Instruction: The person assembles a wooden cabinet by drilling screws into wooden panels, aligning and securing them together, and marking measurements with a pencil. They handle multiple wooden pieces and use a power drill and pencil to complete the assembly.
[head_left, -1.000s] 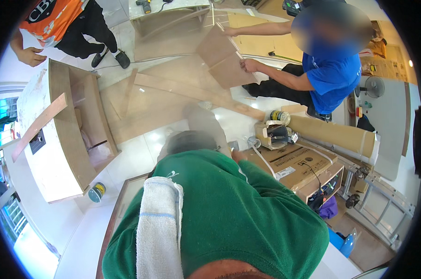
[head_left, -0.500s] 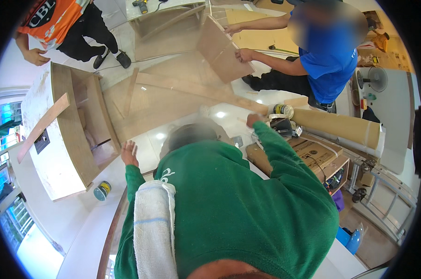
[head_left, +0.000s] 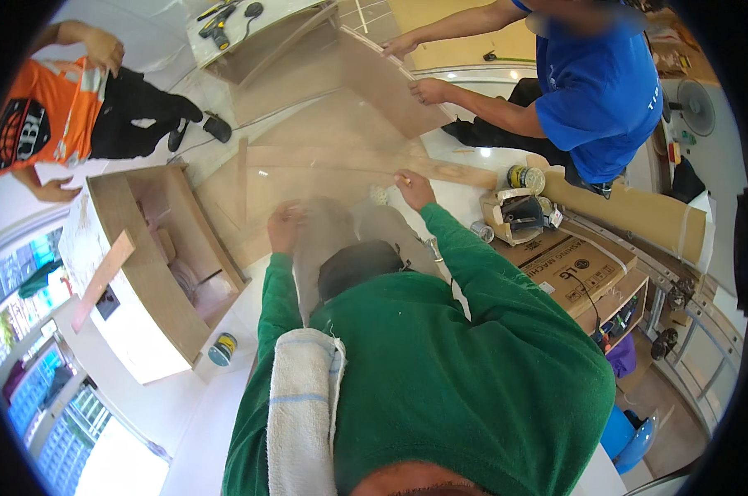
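Left hand (head_left: 285, 227) and right hand (head_left: 415, 190) have drawn closer, near wooden plank (head_left: 357, 160).

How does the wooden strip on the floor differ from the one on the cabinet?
The floor strip looks longer, the cabinet strip shorter. The floor strip lies near the person's right hand; the cabinet strip rests across the white-faced cabinet. Both are narrow, flat and brownish.
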`<state>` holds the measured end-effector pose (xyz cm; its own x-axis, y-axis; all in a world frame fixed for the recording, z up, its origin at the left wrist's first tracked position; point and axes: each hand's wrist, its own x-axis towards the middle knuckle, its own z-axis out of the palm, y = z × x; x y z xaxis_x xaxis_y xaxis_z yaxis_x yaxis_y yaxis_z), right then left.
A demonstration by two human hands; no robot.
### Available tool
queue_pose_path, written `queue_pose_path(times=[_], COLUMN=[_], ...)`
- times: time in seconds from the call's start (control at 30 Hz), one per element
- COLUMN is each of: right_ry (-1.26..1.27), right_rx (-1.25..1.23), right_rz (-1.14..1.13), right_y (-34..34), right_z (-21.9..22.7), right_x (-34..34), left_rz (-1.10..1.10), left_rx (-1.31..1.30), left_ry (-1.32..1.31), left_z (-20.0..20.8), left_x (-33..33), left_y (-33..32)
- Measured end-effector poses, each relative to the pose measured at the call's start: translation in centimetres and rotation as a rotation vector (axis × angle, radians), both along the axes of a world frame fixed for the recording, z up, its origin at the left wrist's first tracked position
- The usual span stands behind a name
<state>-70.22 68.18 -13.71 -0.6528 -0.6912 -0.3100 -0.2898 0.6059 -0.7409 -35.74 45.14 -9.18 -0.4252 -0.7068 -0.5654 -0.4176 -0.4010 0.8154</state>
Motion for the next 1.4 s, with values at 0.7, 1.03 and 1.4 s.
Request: queue_pose_path(times=[0.7, 1.03, 1.4], right_ry=[0.037, -0.12, -0.021], right_rx=[0.024, -0.229, -0.089], right_rz=[-0.326, -0.217, -0.002], right_y=[-10.8, -11.0, -6.7], right_z=[5.4, 3.0, 2.6], right_x=[-9.0, -13.6, -13.6], left_rz=[-0.624, -0.465, -0.378], left_rx=[-0.309, -0.046, -0.087], left_ry=[-0.195, -0.095, -0.39], left_z=[-11.5, -14.0, -19.7], left_x=[-4.9, -15.1, -5.2], left_y=[-14.4, -7.1, -1.1])
